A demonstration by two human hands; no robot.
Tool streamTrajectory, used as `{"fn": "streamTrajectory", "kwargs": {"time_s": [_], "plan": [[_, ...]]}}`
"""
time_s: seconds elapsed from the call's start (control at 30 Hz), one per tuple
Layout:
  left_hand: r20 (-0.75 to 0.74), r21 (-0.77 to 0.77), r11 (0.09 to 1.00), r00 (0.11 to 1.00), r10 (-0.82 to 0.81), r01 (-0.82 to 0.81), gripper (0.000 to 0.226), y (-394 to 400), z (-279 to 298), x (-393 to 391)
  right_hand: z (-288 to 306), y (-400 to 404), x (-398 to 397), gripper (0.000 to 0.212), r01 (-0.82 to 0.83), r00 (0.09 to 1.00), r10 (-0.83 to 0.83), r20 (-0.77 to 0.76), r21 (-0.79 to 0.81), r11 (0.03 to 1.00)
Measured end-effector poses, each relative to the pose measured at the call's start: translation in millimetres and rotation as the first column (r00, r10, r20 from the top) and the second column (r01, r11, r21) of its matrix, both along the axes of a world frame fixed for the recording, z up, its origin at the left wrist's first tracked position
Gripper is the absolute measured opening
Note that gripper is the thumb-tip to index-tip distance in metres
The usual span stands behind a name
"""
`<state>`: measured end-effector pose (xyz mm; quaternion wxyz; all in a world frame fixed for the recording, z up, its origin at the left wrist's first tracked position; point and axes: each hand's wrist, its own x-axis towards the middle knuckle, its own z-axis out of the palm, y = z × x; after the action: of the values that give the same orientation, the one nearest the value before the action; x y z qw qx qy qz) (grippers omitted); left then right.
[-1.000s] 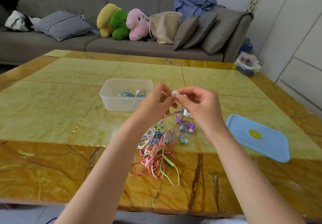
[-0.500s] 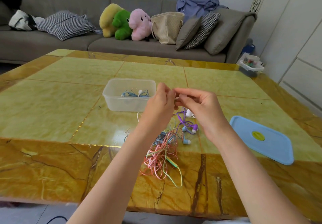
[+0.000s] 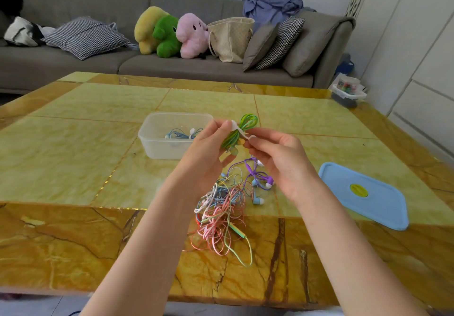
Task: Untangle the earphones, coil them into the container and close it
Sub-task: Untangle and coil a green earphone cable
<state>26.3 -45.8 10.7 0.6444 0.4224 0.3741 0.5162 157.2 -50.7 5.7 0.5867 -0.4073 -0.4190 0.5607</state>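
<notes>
Both hands pinch a coiled green-and-yellow earphone bundle [image 3: 239,132] bound by a white tie [image 3: 238,130]: the left hand [image 3: 208,151] holds the tie's upper end between curled fingertips, and the right hand [image 3: 282,160] pinches its lower end. The bundle is held above the yellow marble table [image 3: 73,163], just right of the clear plastic container [image 3: 152,141], which holds blue earphones [image 3: 183,133]. Below the hands lies a multicoloured tangle of earphone cords [image 3: 223,212]. The blue rectangular lid [image 3: 363,195] lies to the right, well apart.
</notes>
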Motion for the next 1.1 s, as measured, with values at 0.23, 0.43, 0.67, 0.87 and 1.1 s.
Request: {"fn": "streamTrajectory", "kwargs": {"time_s": [0.23, 0.43, 0.67, 0.87, 1.1], "plan": [[0.141, -0.058, 0.998, 0.99, -0.022, 0.03, 0.014, 0, -2, -5, -2, -2, -1, 0.025, -0.016, 0.997, 0.011, 0.078, 0.056, 0.998], [0.063, -0.087, 0.996, 0.998, 0.005, 0.001, 0.013, 2, -2, -4, -2, -2, -5, 0.025, 0.059, 0.987, -0.086, 0.137, 0.192, 0.98], [-0.016, -0.113, 0.993, 0.999, -0.042, 0.04, 0.011, 0, -1, -7, -4, -2, -8, 0.027, 0.037, 0.994, -0.056, 0.098, 0.193, 0.981], [0.043, -0.166, 0.986, 0.999, -0.005, 0.012, 0.005, -3, -2, -2, -5, -3, -9, 0.025, 0.026, 0.99, -0.054, 0.127, 0.207, 0.978], [-0.155, 0.023, 0.983, 0.97, 0.186, -0.185, 0.01, -4, -2, 2, -5, -2, -10, 0.017, 0.076, 0.986, -0.102, 0.129, 0.189, 0.979]]}}
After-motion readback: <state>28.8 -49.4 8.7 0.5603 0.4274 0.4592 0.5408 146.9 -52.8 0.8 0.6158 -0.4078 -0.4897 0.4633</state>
